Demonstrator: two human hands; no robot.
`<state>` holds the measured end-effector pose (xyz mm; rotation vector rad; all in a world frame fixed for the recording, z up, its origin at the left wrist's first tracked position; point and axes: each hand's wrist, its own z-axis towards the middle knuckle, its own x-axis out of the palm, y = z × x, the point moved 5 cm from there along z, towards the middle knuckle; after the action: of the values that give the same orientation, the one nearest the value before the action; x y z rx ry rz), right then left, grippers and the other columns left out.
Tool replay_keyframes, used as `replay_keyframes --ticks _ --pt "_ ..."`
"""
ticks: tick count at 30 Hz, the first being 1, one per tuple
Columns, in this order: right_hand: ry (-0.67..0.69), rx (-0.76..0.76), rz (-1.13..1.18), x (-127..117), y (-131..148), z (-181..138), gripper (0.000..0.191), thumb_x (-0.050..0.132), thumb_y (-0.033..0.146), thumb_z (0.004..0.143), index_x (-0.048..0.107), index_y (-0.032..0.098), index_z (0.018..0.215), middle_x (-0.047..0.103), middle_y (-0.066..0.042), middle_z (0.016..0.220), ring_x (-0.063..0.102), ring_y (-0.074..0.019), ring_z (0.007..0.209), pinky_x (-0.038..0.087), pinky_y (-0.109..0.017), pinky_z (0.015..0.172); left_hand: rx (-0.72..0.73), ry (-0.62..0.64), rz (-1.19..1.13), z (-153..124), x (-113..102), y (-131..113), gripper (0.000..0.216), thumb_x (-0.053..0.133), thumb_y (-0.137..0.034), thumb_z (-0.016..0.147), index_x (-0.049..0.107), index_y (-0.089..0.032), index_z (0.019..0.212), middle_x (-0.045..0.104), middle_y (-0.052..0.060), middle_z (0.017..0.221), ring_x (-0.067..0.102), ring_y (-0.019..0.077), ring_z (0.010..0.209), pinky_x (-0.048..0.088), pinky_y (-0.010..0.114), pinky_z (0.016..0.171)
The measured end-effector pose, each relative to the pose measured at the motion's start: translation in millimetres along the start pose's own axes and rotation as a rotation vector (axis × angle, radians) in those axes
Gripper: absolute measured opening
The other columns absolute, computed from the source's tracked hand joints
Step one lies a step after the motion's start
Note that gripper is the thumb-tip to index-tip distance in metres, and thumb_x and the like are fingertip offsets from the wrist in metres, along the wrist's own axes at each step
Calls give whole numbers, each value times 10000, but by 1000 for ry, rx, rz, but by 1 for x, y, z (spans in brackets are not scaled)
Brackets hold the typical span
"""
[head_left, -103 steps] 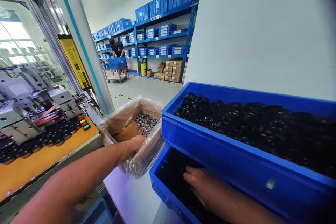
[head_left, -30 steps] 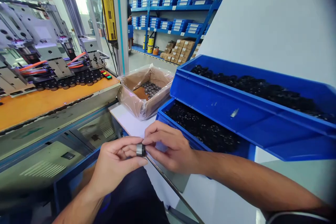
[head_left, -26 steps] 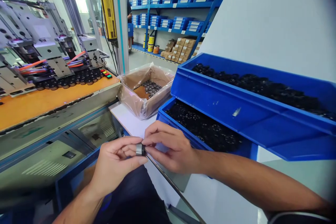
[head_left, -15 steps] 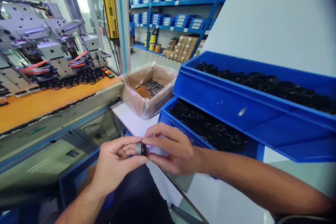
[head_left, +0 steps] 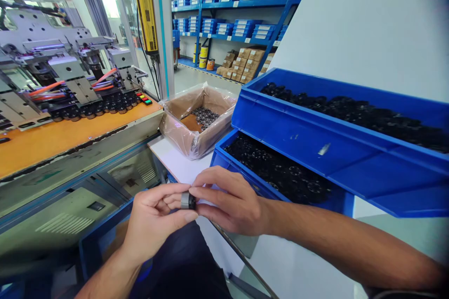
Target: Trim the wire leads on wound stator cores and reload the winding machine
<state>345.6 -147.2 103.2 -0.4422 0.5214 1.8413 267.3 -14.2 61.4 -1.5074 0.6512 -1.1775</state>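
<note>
A small grey metal ring [head_left: 184, 200] with a black plastic piece [head_left: 191, 201] at its right end is held between my two hands, above my lap. My left hand [head_left: 157, 212] pinches it from the left, thumb below and index finger above. From the right, the fingertips and thumb of my right hand [head_left: 231, 201] close on the black end. The fingers hide part of both pieces, so how deep one sits in the other I cannot tell.
Right of my hands, a lower blue bin [head_left: 219, 154] and an upper blue bin [head_left: 298, 128] hold black parts. A plastic-lined carton [head_left: 189, 142] with small metal parts stands ahead. On the left, a machine [head_left: 70, 67] rises over an orange bench [head_left: 80, 135] bearing a row of black-topped parts.
Almost nothing differs. Both hands keep the same grip on the ring and black piece, with only a very slight shift of the fingers.
</note>
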Motion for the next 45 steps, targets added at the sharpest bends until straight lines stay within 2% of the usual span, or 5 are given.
replay_keyframes --ticks 10,23,35,41,45 --pt "-12 -5 -6 -1 0 1 253 655 98 859 604 93 1106 647 -124 990 622 -181 916 581 -310 738 -50 -67 34 -2 1 -1 358 905 -133 535 801 -202 871 711 -22 589 692 127 613 587 201 638" --pt "-16 -28 -7 -1 0 1 226 650 94 862 613 83 1085 649 -126 964 632 -181 887 586 -323 731 -14 -17 64 0 -3 2 372 900 -124 546 799 -176 900 729 7 623 689 139 582 584 203 574" --pt "-16 -54 -34 -3 -1 1 197 650 143 879 624 90 1067 660 -113 932 628 -175 860 585 -322 728 -46 -37 44 0 -2 2 360 900 -122 547 807 -198 886 725 -9 609 703 140 607 598 207 623" --pt "52 -252 -185 -6 8 8 171 619 192 916 651 49 1005 656 -83 801 617 -171 753 560 -297 653 -59 131 76 3 -6 3 365 889 -99 570 813 -240 898 794 30 738 744 170 649 609 217 654" --pt "26 -255 -244 -5 9 10 196 574 221 952 645 41 984 611 -47 727 583 -138 662 488 -273 565 -49 17 93 5 -9 6 380 945 -231 489 817 -251 847 789 29 702 758 217 690 624 266 682"
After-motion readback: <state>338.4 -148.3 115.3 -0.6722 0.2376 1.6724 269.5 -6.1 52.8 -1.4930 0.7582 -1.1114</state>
